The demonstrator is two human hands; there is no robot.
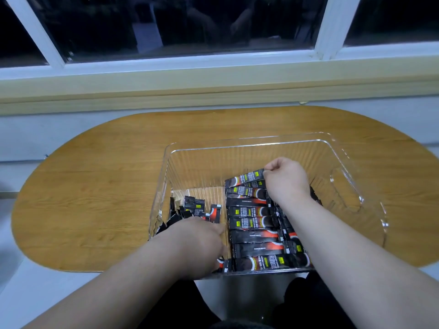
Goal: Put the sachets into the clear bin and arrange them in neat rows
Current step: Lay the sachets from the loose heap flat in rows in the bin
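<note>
Head view, single frame.

Setup: the clear bin stands on the right half of an oval wooden table, its near edge at the table's near edge. Beyond the table is a pale sill, then a white-framed window with dark glass. Dark clothing shows at the bottom of the frame, below the bin.

Sachets: all visible ones are inside the bin.
- The row of sachets sits in the middle of the bin floor. They are black packets with red and yellow print, each lying lengthwise left to right, side by side from the near wall toward the far wall. More packets lie just right of this row, mostly hidden under the right forearm, so their order cannot be read.
- The loose sachets sit in the near left corner in an unordered heap, several tilted or standing on end against the left wall.
- The far right part of the bin floor is bare plastic.

Right hand: inside the bin at the far end of the row, with the fingers curled. The thumb and fingertips pinch the right end of the far sachet. That packet is raised at the pinched end and slopes down to the left over the row's farthest packets.

Left hand: inside the bin at the near left, back toward the camera, just beside the left edge of the row and touching the loose heap. The fingers are hidden beneath the hand, so its grip cannot be determined. One packet end shows at the near wall just below it.
</note>
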